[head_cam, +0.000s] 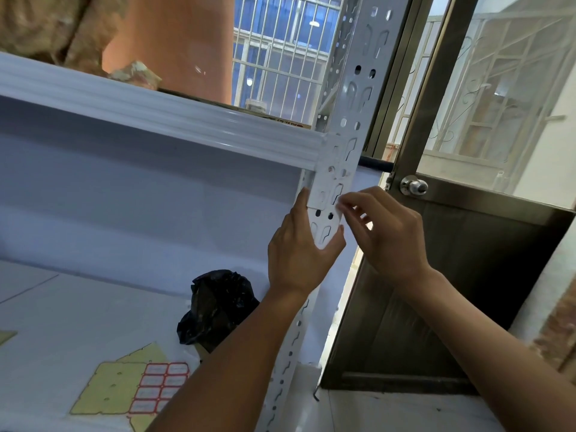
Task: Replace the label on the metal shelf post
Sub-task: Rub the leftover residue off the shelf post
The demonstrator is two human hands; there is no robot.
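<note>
from the head camera, looking up along a white metal shelf post (358, 107), slanted from bottom middle to upper right and punched with slots and round holes. joined on its left side to a white shelf beam (156, 110).

stuck across the front face of the post just below that joint, a small white label (322, 198), with the slots showing faintly through it. directly beneath its lower edge, two round holes left bare.

gripping the post just under the label, the left hand (296, 254): thumb hooked round the right edge, forefinger laid straight up the left edge to touch the label's left side, remaining fingers hidden behind the metal.

at the label's lower right corner, the right hand (386, 235), reaching in from the right: thumb and forefinger tips pinched on that corner, other fingers loosely curled and clear of the post. cannot tell whether the corner is lifted or lying flat.

lower down, on the white lower shelf (78, 322): a crumpled black bag (218, 304) just left of the left forearm, and near the bottom edge a label sheet (156, 388) of red-bordered stickers on yellow backing, partly covered by that forearm.

right of the post, a brown door (436, 307) with a round metal door knob (414, 186). behind the post's upper part, a white window grille (280, 57).
</note>
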